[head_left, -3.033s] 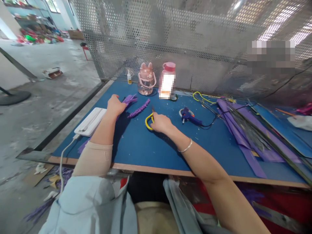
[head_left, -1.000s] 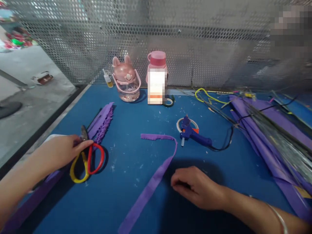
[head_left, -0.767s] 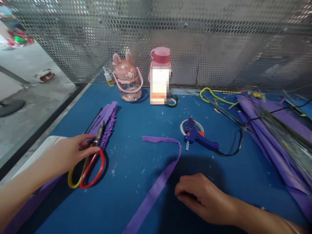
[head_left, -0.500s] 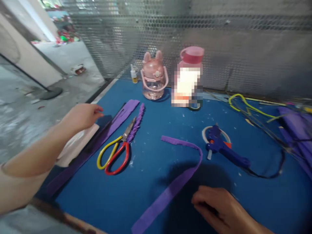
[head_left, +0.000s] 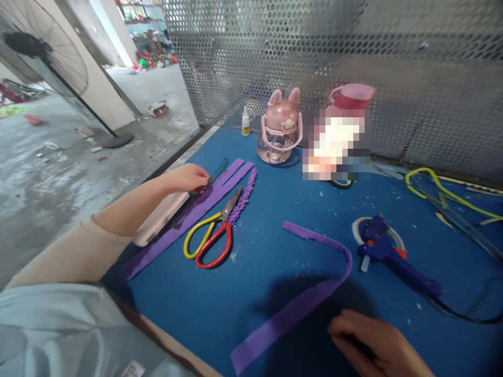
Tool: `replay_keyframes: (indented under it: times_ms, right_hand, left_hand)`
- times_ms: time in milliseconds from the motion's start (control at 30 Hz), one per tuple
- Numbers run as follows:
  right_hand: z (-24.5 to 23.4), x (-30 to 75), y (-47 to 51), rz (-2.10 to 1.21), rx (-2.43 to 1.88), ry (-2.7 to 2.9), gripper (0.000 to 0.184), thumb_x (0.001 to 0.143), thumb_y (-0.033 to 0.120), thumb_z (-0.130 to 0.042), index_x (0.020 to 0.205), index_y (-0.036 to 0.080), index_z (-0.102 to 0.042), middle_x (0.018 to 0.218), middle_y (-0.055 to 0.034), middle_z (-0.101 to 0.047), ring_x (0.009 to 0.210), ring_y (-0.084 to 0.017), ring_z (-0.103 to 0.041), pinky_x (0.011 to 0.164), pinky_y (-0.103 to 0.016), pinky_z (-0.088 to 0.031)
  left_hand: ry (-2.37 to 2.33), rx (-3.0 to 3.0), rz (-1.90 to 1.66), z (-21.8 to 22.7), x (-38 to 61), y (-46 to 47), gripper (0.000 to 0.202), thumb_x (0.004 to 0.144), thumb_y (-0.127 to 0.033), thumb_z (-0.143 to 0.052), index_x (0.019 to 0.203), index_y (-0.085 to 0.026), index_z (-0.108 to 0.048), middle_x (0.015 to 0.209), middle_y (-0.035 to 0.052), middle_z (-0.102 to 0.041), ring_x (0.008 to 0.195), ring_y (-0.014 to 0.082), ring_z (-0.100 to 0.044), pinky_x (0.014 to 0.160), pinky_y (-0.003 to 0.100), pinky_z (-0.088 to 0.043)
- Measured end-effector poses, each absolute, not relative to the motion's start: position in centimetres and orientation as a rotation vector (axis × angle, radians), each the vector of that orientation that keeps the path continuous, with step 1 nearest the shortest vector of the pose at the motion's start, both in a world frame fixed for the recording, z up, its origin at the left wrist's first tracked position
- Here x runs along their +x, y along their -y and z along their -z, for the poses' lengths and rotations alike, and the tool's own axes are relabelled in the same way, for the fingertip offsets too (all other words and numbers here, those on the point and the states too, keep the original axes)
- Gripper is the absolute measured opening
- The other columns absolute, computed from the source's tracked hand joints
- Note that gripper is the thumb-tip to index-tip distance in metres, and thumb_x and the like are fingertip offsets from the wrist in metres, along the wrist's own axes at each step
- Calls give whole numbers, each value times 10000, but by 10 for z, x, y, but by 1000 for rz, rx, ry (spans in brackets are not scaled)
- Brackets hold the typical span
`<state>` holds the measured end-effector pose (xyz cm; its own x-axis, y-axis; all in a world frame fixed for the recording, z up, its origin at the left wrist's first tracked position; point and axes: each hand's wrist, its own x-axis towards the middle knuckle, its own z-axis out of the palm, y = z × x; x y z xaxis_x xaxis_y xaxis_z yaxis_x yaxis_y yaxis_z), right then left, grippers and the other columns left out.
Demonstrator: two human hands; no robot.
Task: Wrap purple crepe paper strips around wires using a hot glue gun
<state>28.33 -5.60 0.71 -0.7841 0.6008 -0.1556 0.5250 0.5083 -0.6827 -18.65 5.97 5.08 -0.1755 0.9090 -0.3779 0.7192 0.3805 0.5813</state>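
Observation:
My left hand (head_left: 192, 179) reaches over the far left of the table, fingertips pinched on thin dark green wire (head_left: 220, 168). Beneath it lies a flat purple crepe paper strip (head_left: 192, 209), slit at its far end. Scissors (head_left: 222, 222) with one yellow and one red handle rest beside it, blades over a twisted, frilled purple piece (head_left: 245, 198). Loosely curled, my right hand (head_left: 371, 343) rests near the front edge with nothing visible in it. Just left of it, a long purple paper strip (head_left: 288, 311) bends across the table, its far part folded narrow.
A blue glue gun (head_left: 396, 256) lies on a white tape roll (head_left: 358, 228) at right. Behind stand a small glue bottle (head_left: 245, 123), a pink-lidded jug (head_left: 280, 128) and a pink bottle (head_left: 353, 97). Yellow-green wire (head_left: 428, 173) lies far right. A pale pink case (head_left: 161, 217) is under my left forearm.
My left hand has moved forward and right to the thin dark green wire, and its fingers have closed there. The view has swung left. My right hand stays curled near the front edge.

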Motion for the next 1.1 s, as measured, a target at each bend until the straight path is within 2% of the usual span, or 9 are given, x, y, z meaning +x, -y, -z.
replay_keyframes:
  times_ms: [167, 333, 500, 567, 700, 800, 867, 933, 1100]
  right_hand:
    - [-10, 281, 56, -1140, -1019, 2626, 198, 966, 269, -440, 889, 240, -620, 766, -4, -651, 648, -119, -624, 590, -216, -488]
    - [-10, 281, 56, -1109, -1035, 2592, 184, 961, 263, -452, 912, 241, -628, 784, 0, -659, 675, -118, -625, 612, -223, -483]
    - [-10, 278, 54, -1099, -1088, 2508, 178, 940, 263, -468, 917, 203, -634, 754, -15, -658, 624, -114, -584, 581, -226, -449]
    - [-11, 274, 53, -1067, -1114, 2438, 215, 925, 286, -481, 1070, 179, -599, 692, 5, -614, 563, -107, -534, 545, -219, -423]
    - [-21, 257, 49, -811, -1274, 2612, 506, 901, 216, -464, 1405, 192, -425, 728, 6, -644, 616, -136, -577, 618, -243, -426]
    - [-37, 243, 50, -556, -1239, 2771, 327, 887, 159, -431, 1139, 165, -638, 971, -91, -692, 840, -191, -634, 743, -285, -439]
    - [-49, 240, 57, -527, -1134, 2786, 259, 864, 134, -440, 978, 153, -672, 970, -97, -687, 855, -190, -621, 754, -284, -428]
    - [-56, 244, 67, -722, -1035, 2724, 210, 840, 139, -477, 913, 156, -673, 858, -59, -680, 755, -153, -593, 703, -261, -419]
    - [-48, 271, 75, -1745, -1022, 2510, 235, 824, 274, -579, 967, 129, -696, 632, 18, -601, 538, -83, -494, 521, -198, -378]
  left_hand:
    - [-2045, 1227, -652, -66, -179, -54, 48, 690, -219, -586, 691, -182, -555, 694, 19, -635, 590, 123, -579, 526, 215, -440]
    - [-1956, 1152, -627, -75, -182, -47, 140, 694, -233, -676, 709, -185, -545, 578, -8, -569, 515, 112, -540, 515, 225, -441]
    - [-1790, 1130, -991, -99, -148, -33, 164, 737, -259, -667, 754, -170, -530, 622, -11, -574, 521, 103, -554, 524, 230, -474]
    - [-1623, 1155, -1029, -110, -116, -23, 159, 746, -250, -666, 751, -164, -532, 634, -12, -566, 522, 93, -547, 484, 199, -451]
    - [-1331, 1137, -910, -105, -38, 6, 149, 766, -227, -660, 714, -164, -536, 548, -26, -510, 440, 72, -470, 393, 161, -373]
    - [-1182, 1034, -927, -77, 11, 26, 198, 766, -255, -694, 713, -162, -527, 592, -27, -523, 439, 50, -447, 364, 138, -322]
    - [-1141, 952, -934, -57, 31, 35, 228, 772, -267, -701, 703, -161, -511, 597, -30, -526, 433, 43, -442, 364, 135, -325]
    - [-1124, 921, -940, -41, 41, 41, 220, 797, -280, -680, 708, -155, -523, 585, -30, -523, 421, 42, -438, 368, 139, -341]
    - [-996, 871, -971, -24, 44, 49, 244, 789, -332, -695, 717, -160, -538, 600, -15, -564, 419, 55, -473, 373, 157, -374]
